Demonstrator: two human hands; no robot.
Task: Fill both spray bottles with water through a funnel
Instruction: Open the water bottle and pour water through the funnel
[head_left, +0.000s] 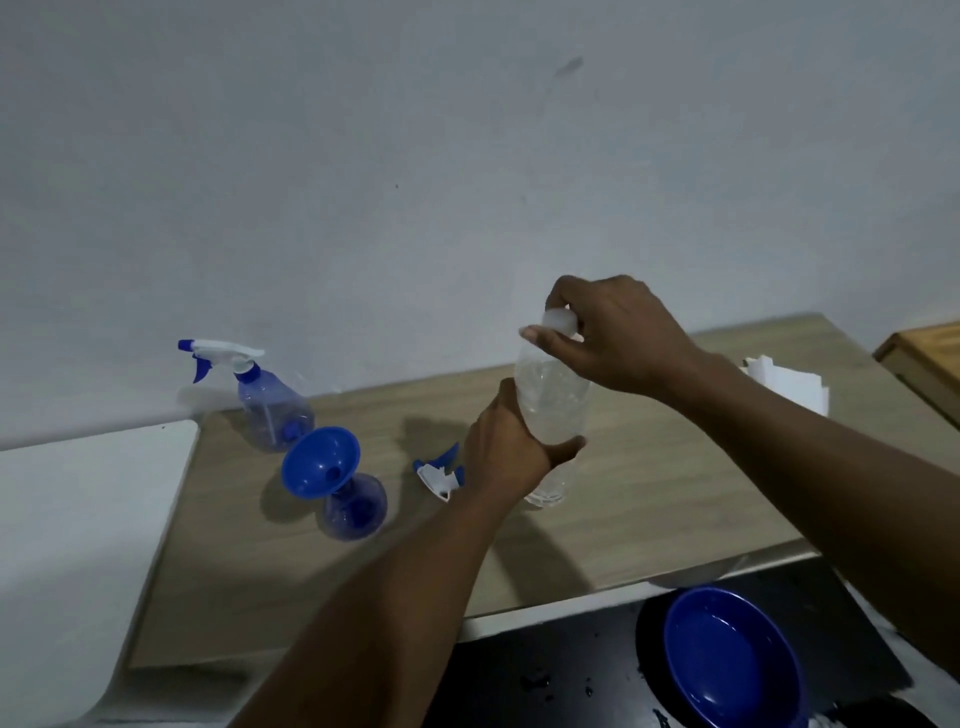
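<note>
From the head camera, which looks down at the wooden counter along the pale wall, both hands are on a clear water bottle near the middle. The left hand grips its lower body, fingers wrapped round it. The right hand is on top, its thumb and fingers pinched round the white cap. I cannot tell whether the bottle's base rests on the counter or hangs just above it.

To the left stands an open blue spray bottle with the blue funnel seated in its neck. Its loose trigger head lies on the counter between that bottle and the left hand. Farther left, against the wall, the second spray bottle has its trigger head screwed on.

At the near right a blue bowl sits on a dark, wet-looking surface, and a stack of white paper lies at the far right.

As I read it, the task is early. One bottle is opened and fitted with the funnel, but I see no pouring, and the water level in either spray bottle is too hard to make out. The cap looks like the step in hand. After that come pouring into the funnelled bottle, then opening and filling the far one.
</note>
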